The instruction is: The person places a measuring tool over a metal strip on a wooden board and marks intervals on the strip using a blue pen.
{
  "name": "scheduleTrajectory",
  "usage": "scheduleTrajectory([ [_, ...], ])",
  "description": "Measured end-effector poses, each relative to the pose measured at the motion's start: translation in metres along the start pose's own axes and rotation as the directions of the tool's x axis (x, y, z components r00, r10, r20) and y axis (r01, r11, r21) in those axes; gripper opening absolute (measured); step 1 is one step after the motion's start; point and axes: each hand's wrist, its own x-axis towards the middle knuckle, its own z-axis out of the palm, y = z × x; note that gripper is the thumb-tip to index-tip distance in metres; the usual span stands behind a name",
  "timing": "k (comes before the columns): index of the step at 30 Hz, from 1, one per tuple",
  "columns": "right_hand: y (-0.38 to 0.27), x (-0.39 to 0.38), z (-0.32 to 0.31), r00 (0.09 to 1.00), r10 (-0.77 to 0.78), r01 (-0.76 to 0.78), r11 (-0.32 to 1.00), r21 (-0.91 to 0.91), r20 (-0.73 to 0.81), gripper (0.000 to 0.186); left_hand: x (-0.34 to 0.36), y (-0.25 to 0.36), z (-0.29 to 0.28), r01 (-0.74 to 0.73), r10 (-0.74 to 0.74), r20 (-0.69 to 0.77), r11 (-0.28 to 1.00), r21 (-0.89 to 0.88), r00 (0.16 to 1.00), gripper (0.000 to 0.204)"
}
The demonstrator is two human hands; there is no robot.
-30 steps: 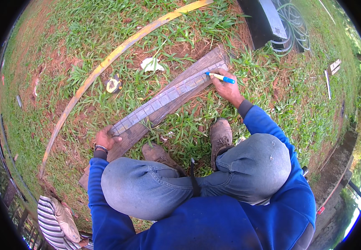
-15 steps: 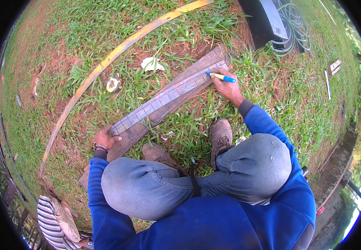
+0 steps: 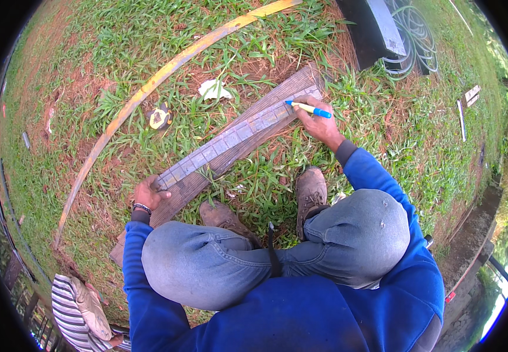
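The left hand (image 3: 148,193) presses its fingers down on the near end of a long grey metal straightedge (image 3: 236,136), pinning it along the weathered brown wooden plank (image 3: 254,114) lying on the grass. At the far end, the right hand (image 3: 319,124) pinches a yellow marker with a blue cap (image 3: 308,108), its tip touching the plank beside the straightedge. Judging by this, a line is being marked; the next stroke calls for steady pressure from the pinning hand. Beyond the plank lie a yellow-and-black tape measure (image 3: 160,117) and a crumpled white paper scrap (image 3: 214,90). Since a second ago the marker tip has crept slightly leftward; the straightedge stays put.
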Motion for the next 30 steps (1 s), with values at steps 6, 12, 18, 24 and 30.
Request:
scheduleTrajectory([
  [6, -0.007, 0.0, 0.01, 0.989, -0.064, 0.067, 0.998, -0.019, 0.132, 0.02, -0.002, 0.005, -0.002, -0.009, 0.009, -0.004, 1.0, 0.012, 1.0, 0.079],
  [12, -0.006, 0.0, 0.014, 0.991, -0.119, 0.118, 0.993, 0.022, 0.067, 0.022, -0.001, 0.0, 0.0, -0.039, 0.04, -0.027, 0.999, 0.034, 0.999, 0.078],
  [18, -0.01, 0.0, 0.014, 0.992, -0.065, 0.067, 0.998, -0.015, 0.107, 0.023, -0.001, -0.001, 0.001, -0.05, 0.05, -0.027, 0.999, -0.005, 0.998, 0.077],
  [24, -0.008, 0.0, 0.013, 0.99, -0.102, 0.106, 0.994, -0.028, 0.097, 0.022, 0.002, -0.005, 0.005, -0.041, 0.04, -0.037, 0.999, -0.012, 0.999, 0.078],
  [30, -0.009, 0.0, 0.012, 0.99, -0.025, 0.033, 0.998, -0.06, 0.139, 0.022, 0.0, -0.003, 0.002, -0.028, 0.028, -0.02, 1.0, -0.003, 0.999, 0.077],
])
